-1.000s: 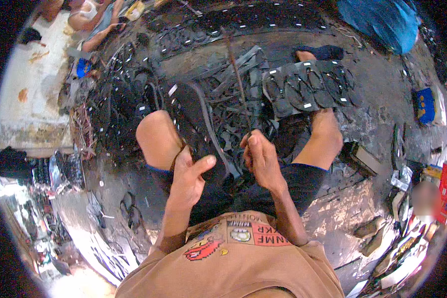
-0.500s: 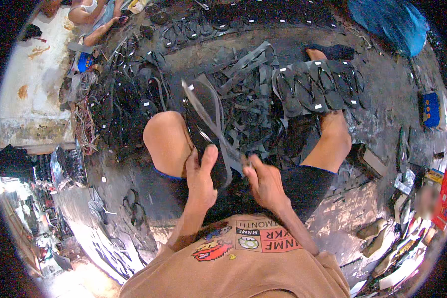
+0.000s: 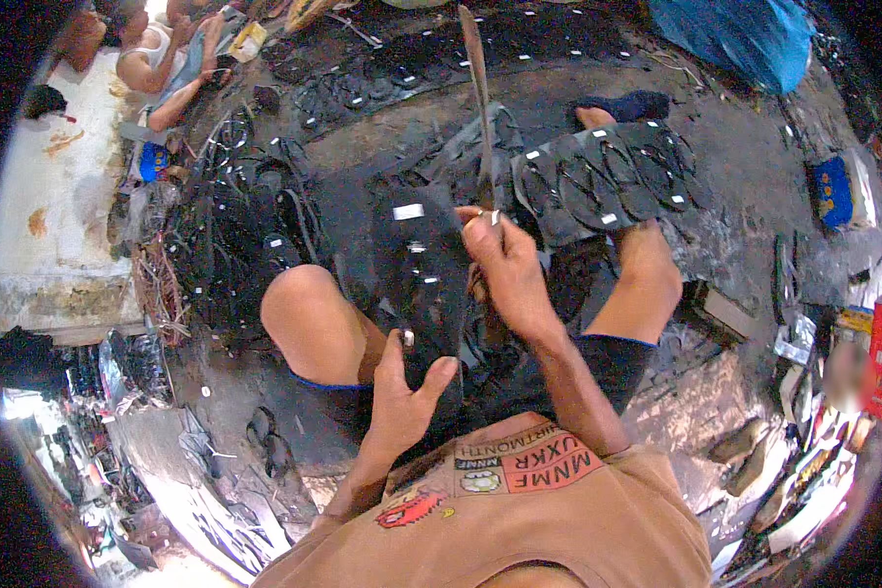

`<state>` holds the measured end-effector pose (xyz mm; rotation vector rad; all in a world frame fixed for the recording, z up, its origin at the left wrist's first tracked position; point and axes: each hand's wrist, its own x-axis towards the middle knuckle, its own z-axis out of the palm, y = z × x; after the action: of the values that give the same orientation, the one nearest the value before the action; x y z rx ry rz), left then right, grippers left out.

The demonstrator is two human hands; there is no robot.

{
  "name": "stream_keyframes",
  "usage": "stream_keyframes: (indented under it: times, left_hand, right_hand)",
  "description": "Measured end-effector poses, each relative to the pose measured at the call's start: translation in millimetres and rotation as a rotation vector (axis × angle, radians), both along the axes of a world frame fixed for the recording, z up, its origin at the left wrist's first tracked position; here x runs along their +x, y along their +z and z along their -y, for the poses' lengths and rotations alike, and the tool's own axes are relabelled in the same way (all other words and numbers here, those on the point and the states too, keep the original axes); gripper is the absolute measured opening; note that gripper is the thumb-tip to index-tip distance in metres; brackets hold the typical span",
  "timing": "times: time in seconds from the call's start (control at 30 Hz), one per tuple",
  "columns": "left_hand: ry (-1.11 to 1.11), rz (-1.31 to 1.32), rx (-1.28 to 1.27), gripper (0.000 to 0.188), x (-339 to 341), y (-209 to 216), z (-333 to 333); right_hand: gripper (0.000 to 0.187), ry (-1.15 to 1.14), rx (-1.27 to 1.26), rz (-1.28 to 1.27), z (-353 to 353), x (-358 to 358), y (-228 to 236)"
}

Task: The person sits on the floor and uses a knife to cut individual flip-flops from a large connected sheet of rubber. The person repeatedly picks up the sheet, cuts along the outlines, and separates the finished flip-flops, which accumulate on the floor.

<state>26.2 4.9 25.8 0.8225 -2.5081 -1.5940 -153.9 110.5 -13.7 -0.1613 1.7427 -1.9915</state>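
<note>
In front of my lap a black sandal [image 3: 387, 255] stands nearly upright, with a small white label near its top end. My left hand [image 3: 409, 402] grips its lower end, thumb on the near side. A knife [image 3: 478, 93] with a long, narrow blade points up and away from my closed right hand [image 3: 510, 269]. That hand is close to the sandal's right edge; whether it touches the edge I cannot tell. The knife's handle is mostly hidden by my fingers.
Several black sandals [image 3: 583, 201] lie in a row at right, by my foot. More sandals [image 3: 358, 98] line the far side; a heap [image 3: 230, 211] lies at left. Dark scraps [image 3: 465, 152] lie ahead. A blue plastic bag [image 3: 740, 44] stands far right. Another person [image 3: 147, 64] sits far left.
The knife has swung from slanting left across the sandal to pointing away from me. My right hand has moved up and forward. The sandal now shows its broad labelled face.
</note>
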Motion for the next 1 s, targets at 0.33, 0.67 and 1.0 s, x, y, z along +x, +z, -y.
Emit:
stream_keyframes:
  times: [0.33,0.67,1.0]
  left_hand:
    - [0.309,-0.175,0.847,0.029,-37.0,59.0,33.0]
    - [0.353,-0.013,1.031,0.029,2.3,60.1,24.8]
    - [-0.056,0.201,0.531,0.032,-15.3,65.7,42.9]
  right_hand:
    - [0.037,0.016,0.069,-0.125,-75.8,91.8,47.7]
    - [0.026,0.375,0.375,-0.056,-180.0,218.3,37.9]
    - [0.038,0.633,0.457,-0.230,-99.8,90.3,21.4]
